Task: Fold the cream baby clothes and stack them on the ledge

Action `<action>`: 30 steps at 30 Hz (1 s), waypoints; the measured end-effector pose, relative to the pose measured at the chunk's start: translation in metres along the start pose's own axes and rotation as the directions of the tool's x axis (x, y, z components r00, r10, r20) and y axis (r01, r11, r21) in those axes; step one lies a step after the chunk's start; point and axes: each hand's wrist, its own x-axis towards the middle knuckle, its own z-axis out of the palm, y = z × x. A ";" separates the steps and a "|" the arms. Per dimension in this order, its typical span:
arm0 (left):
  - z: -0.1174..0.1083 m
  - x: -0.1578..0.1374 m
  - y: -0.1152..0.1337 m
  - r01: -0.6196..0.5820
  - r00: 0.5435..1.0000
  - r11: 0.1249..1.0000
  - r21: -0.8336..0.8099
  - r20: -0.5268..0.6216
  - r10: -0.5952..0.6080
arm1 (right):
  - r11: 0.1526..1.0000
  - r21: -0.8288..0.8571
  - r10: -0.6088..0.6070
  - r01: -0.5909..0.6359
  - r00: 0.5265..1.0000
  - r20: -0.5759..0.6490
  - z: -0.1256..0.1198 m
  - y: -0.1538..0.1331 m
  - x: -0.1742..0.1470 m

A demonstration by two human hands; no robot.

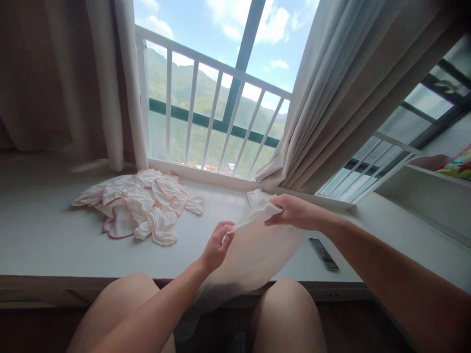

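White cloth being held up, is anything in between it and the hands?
Nothing visible is. The left hand and right hand both hold the cloth directly; the phone lies off to its right.

Lying at right on broad white tabletop (110,257): slim rectangular phone (324,254) with dark screen, set aslant near front edge. Drawn to either side of bright window: long grey-beige fabric curtain (110,83) at left, pleated grey-beige curtain (324,83) at right. Between them, white barred railing (214,63) before dark green window frame (245,46). Beyond glass, hazy green mountains (180,81), blue sky, white clouds (274,24). At far right, pale shelf unit (430,198) bearing multicoloured item (459,164), too cropped to identify.
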 end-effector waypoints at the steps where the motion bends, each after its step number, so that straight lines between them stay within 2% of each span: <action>1: 0.004 -0.007 0.006 0.038 0.999 0.997 -0.061 0.023 -0.036 | 0.998 0.047 0.026 -0.028 0.999 0.045 -0.004 -0.002 -0.008; 4: 0.013 -0.027 0.023 0.117 0.990 0.977 -0.180 0.104 -0.099 | 0.976 0.193 0.061 -0.099 0.979 0.196 -0.012 -0.013 -0.030; 7: 0.015 -0.041 0.034 0.085 0.979 0.969 -0.230 0.200 -0.038 | 0.955 0.271 0.055 -0.117 0.973 0.225 -0.017 -0.027 -0.048; 10: 0.016 -0.048 0.036 0.065 0.954 0.974 -0.215 0.299 0.002 | 0.966 0.245 0.053 -0.083 0.991 0.127 -0.021 -0.042 -0.063; 14: 0.016 -0.051 0.031 0.052 0.959 0.970 -0.238 0.283 0.018 | 0.986 0.159 0.040 -0.043 0.999 0.022 -0.031 -0.059 -0.082; 18: 0.010 -0.052 0.040 0.070 0.982 0.955 -0.286 0.188 -0.016 | 0.988 0.137 0.081 -0.072 0.995 -0.059 -0.043 -0.068 -0.097; 21: 0.000 -0.051 0.054 0.048 0.999 0.966 -0.255 0.012 -0.046 | 0.977 0.190 0.126 -0.099 0.983 -0.136 -0.049 -0.072 -0.102; 23: -0.006 -0.051 0.061 0.013 0.998 0.972 -0.233 -0.055 -0.026 | 0.969 0.222 0.147 -0.103 0.971 -0.190 -0.052 -0.078 -0.104; 25: -0.010 -0.053 0.064 -0.038 0.999 0.973 -0.227 -0.021 0.034 | 0.972 0.210 0.157 -0.105 0.956 -0.248 -0.055 -0.086 -0.105; 27: -0.008 -0.056 0.063 -0.074 0.994 0.977 -0.198 0.063 0.088 | 0.980 0.159 0.165 -0.120 0.935 -0.313 -0.060 -0.095 -0.105; 30: 0.004 -0.062 0.057 -0.062 0.988 0.994 -0.094 0.135 0.075 | 0.989 0.089 0.144 -0.118 0.911 -0.386 -0.067 -0.108 -0.104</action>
